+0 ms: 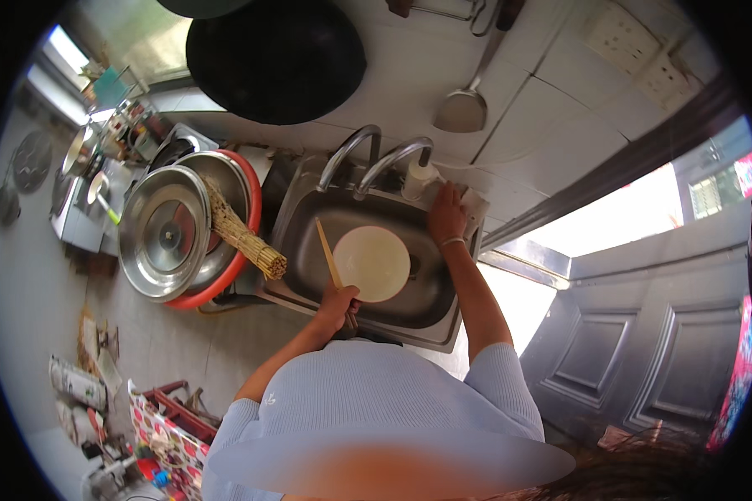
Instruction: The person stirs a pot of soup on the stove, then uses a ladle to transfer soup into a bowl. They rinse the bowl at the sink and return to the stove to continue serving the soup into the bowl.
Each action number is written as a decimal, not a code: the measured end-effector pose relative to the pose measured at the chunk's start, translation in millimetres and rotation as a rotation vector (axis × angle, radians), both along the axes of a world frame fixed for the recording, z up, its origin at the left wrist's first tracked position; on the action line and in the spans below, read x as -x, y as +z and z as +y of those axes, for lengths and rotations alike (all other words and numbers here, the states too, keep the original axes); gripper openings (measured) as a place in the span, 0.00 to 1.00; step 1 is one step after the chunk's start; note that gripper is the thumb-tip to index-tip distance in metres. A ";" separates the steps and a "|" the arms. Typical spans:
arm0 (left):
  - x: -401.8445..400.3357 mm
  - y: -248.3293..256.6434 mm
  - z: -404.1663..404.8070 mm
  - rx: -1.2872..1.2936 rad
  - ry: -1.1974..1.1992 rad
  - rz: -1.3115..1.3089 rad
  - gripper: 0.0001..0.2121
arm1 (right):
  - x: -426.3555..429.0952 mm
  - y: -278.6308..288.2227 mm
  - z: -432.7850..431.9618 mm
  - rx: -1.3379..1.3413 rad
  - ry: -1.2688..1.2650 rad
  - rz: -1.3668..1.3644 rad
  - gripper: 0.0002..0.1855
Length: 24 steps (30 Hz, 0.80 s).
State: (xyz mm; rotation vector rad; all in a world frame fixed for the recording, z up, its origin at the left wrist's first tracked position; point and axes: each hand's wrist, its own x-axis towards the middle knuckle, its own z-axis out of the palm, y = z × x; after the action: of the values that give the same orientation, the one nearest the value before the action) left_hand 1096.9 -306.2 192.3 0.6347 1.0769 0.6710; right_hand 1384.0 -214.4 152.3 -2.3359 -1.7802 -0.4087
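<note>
My left hand [337, 307] grips a white bowl [372, 264] by its near left rim, together with wooden chopsticks [327, 250] that stick out past the bowl's left side. The bowl is over the basin of a stainless steel sink [307, 235], and its inside faces up. My right hand [447, 214] is at the sink's back right corner, beside a whitish item [474, 208] that looks like a cloth. Its fingertips point away from me, and what they touch cannot be made out. Just left of those fingers stands a white container [417, 180].
Two curved chrome spouts [349, 150] arch over the sink's back edge. To the left, metal basins [163, 232] and a straw brush [247, 244] rest in a red basin [255, 188]. A wok [276, 62] and a spatula [462, 111] hang on the tiled wall. A dark door [626, 338] is at right.
</note>
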 end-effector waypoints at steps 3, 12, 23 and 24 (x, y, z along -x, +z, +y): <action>-3.0 1.8 4.6 -0.018 0.115 -0.002 0.03 | -4.1 -14.6 0.1 -0.016 0.024 0.000 0.25; -11.8 -12.0 20.3 -0.089 0.209 -0.046 0.06 | -30.5 -21.0 16.5 0.204 0.198 0.152 0.17; -23.8 -15.6 21.2 -0.304 0.251 0.096 0.24 | 126.3 46.4 -44.0 0.182 0.595 0.135 0.10; -24.8 -17.4 20.4 -0.322 0.245 0.044 0.25 | 134.5 47.0 -47.4 0.141 0.615 0.175 0.10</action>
State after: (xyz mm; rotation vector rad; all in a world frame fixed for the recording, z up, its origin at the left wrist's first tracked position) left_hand 1121.7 -285.8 174.9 0.8034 1.1075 1.0612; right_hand 1249.5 -261.8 199.3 -1.6936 -2.3503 0.0156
